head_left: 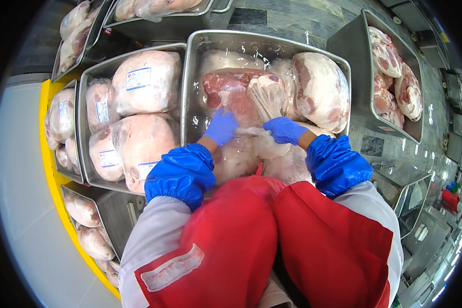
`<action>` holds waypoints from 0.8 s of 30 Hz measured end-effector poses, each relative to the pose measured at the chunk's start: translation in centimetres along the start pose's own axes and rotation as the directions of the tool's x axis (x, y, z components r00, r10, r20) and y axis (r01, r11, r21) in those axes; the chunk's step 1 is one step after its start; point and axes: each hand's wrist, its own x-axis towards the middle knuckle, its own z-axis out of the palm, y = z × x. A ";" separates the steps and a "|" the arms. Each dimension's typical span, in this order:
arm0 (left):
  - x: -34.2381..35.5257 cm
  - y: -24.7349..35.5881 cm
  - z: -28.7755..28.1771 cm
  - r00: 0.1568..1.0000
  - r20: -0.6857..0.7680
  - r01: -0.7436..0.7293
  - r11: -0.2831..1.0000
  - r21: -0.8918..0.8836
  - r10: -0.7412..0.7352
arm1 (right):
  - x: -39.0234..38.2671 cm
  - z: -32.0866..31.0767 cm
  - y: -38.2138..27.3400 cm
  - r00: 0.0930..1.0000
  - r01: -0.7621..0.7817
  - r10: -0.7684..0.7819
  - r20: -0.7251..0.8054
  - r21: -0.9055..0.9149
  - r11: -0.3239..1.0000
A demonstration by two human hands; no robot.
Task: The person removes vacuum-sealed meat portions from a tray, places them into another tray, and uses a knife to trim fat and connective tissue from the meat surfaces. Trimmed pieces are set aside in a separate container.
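Observation:
In the steel bin (pixel 191 66) in front of me lies a large red cut of meat (pixel 228 90) with a pale, streaky part on its right side. A clear plastic bag (pixel 249 131) is bunched into a band along the near side of this cut. My left hand (pixel 222 127), in a blue glove, is closed on the left end of the band, its fingers against the meat. At the other end my right hand (pixel 285 131), also gloved, grips the gathered plastic. More pale wrapped meat (pixel 236 160) lies below my hands.
A fatty cut (pixel 321 92) fills the bin's right side. The left bin (pixel 84 149) holds several wrapped, labelled pieces. Another bin (pixel 367 61) with bare meat stands at right on the tiled floor (pixel 372 145). A yellow edge (pixel 49 138) runs along the left.

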 end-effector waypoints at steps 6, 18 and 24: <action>-6.5 0.0 -1.2 0.970 0.180 0.210 0.929 -0.304 -0.161 | -1.2 0.2 -0.4 1.000 -0.022 0.022 0.012 0.017 1.000; -7.2 3.3 -15.5 0.864 -0.171 -0.049 0.260 -0.964 -0.473 | 1.0 -0.9 -0.9 0.791 0.087 0.165 -0.589 0.376 0.923; -2.4 3.2 -23.7 0.856 -0.006 -0.365 -0.597 -0.714 -0.517 | 3.8 -5.7 -3.9 0.564 0.269 0.200 -0.801 0.408 0.873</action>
